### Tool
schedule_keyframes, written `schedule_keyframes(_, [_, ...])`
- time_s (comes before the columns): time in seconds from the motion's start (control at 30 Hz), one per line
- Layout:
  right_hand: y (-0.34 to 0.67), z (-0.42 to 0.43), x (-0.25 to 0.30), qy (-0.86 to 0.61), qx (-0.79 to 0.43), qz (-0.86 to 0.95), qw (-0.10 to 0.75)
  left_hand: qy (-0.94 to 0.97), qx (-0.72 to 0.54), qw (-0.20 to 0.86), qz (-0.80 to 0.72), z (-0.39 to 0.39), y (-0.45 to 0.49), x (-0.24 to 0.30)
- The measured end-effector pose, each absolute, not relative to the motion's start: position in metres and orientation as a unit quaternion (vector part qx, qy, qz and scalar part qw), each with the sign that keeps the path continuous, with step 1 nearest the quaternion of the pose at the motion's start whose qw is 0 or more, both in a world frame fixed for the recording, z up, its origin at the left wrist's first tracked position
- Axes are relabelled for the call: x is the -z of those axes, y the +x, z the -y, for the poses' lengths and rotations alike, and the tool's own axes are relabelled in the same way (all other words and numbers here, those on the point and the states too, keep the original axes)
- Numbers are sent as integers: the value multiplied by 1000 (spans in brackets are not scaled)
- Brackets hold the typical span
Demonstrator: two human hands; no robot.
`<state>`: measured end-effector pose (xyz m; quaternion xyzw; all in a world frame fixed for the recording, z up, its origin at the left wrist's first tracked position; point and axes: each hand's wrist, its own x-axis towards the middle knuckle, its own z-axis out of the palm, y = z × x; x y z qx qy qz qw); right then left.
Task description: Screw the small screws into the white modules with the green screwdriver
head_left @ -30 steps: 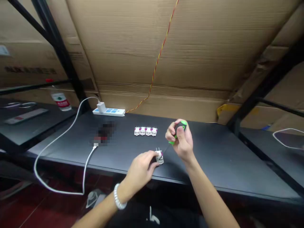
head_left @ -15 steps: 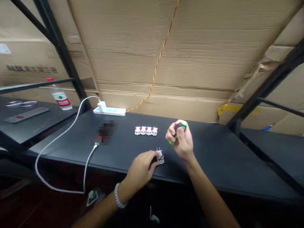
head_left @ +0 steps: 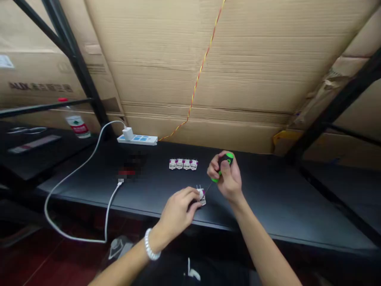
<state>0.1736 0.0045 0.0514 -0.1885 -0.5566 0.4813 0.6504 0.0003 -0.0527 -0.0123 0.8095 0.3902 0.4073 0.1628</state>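
The left hand (head_left: 177, 211) pinches a small white plug (head_left: 202, 197) against the surface (head_left: 268, 198), its fingers reaching rightward. The right hand (head_left: 226, 176) sits up and right, closed around a green-and-black screwdriver (head_left: 225, 160), whose thin shaft (head_left: 209, 188) slants down-left, its tip just beside the plug.

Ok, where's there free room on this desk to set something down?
Most room: the black desk right of your right hand. A smaller patch lies between the row of white plugs and the blurred object. Crowded: around the white plug under your left hand, with the screwdriver close by.
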Motion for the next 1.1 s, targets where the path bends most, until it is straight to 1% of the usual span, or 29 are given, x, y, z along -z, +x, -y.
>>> schedule_keyframes(0.4, [179, 1, -58, -135, -505, 593, 612, 802, -393, 191, -407, 53, -1, 10])
schedule_keyframes(0.53, [188, -1, -58, -157, -467, 642, 587, 803, -375, 187, -424, 55, -3, 10])
schedule_keyframes(0.77, [184, 0, -56, -183, -379, 650, 633, 801, -377, 176, -431, 54, -3, 15])
schedule_keyframes(0.93, [185, 8, -66, -220, -362, 672, 607, 805, -371, 158, -435, 54, -2, 16])
schedule_keyframes(1.03, [185, 8, -73, -226, -377, 678, 589, 808, -370, 150, -432, 54, -1, 16])
schedule_keyframes(1.1, [183, 4, -72, -225, -372, 669, 603, 811, -369, 146, -429, 54, -1, 16])
